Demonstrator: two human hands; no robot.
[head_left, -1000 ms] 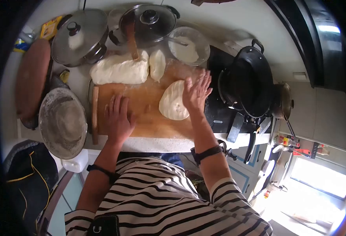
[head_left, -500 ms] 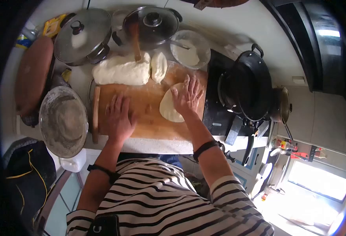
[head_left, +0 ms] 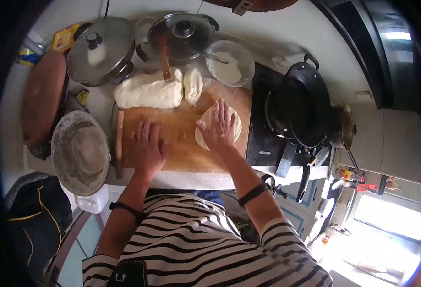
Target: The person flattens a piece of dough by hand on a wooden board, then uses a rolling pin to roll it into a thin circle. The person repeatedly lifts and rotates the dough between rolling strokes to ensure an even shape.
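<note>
My right hand (head_left: 219, 128) lies flat, fingers stretched, on a round flattened piece of dough (head_left: 202, 138) at the right of the wooden board (head_left: 181, 155). My left hand (head_left: 148, 148) rests palm down on the board's left part, fingers somewhat apart and nothing in them. Beside it, along the board's left edge, is a rolling pin (head_left: 119, 143). A large log of dough (head_left: 146, 91) lies across the back of the board, with a smaller cut piece of dough (head_left: 192, 87) at its right end. A brown wooden-looking handle (head_left: 166, 62) stands over the log.
A floury metal bowl (head_left: 80, 153) sits left of the board. Behind are two lidded pans (head_left: 100, 52) (head_left: 179, 36) and a bowl of flour (head_left: 229, 67). A black wok (head_left: 308, 105) stands on the stove at right, with a cleaver (head_left: 285, 160) near the counter's front edge.
My right hand has shifted left and slightly toward me over the round dough, whose right edge now shows. My left hand stays nearly in place. The view has tilted slightly.
</note>
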